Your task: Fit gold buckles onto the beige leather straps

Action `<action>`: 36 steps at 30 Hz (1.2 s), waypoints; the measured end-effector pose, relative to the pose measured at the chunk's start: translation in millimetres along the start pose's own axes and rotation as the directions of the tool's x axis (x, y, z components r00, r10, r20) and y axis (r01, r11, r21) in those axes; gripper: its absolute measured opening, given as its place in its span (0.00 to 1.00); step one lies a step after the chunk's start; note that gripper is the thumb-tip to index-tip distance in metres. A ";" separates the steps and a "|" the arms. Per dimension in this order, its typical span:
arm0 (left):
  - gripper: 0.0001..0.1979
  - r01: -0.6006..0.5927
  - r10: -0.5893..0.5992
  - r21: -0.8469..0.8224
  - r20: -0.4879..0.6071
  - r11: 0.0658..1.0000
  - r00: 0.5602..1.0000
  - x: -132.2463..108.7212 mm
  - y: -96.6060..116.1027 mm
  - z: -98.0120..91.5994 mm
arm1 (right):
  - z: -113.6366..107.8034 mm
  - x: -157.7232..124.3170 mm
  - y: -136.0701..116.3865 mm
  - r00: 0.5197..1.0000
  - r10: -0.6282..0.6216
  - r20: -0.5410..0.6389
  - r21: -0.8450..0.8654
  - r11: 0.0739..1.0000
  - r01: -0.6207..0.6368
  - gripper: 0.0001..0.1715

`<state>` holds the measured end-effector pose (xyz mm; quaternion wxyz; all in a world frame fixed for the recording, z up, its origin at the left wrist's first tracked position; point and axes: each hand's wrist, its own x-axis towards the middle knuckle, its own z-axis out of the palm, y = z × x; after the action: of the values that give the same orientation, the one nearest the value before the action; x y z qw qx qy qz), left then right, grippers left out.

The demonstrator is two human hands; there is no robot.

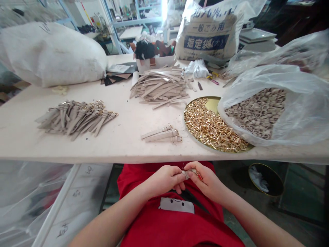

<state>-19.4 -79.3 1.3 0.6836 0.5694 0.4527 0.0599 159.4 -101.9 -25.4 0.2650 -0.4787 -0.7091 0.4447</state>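
Observation:
In front of the red apron, below the table's front edge, my left hand [171,178] and my right hand [204,181] meet. Both are closed on a short beige strap [186,174], pinched between thumbs and fingers; most of it is hidden by the fingers. A small red item [199,176] shows at my right hand; its kind is unclear. Nearest on the table lies a small bunch of beige buckle straps [163,134] with gold ends. A round gold tray [212,104] to the right holds many small gold buckles [213,128].
Finished-looking straps form a pile [79,118] on the left. Loose beige strips [161,85] are heaped behind. A clear plastic bag [295,120] of beige loops overlaps the tray. Large white sacks [61,55] stand behind; a bin [266,180] is below right.

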 end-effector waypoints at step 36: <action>0.23 -0.031 0.064 0.346 -0.084 0.938 0.994 -0.8 11.3 -16.4 | 5.3 13.3 4.6 0.992 -0.009 -0.123 0.012 1.000 0.011 0.17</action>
<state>-26.2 -64.0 12.2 0.5496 0.6876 0.4739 0.0230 151.8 -91.0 -32.5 0.3134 -0.4999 -0.6911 0.4175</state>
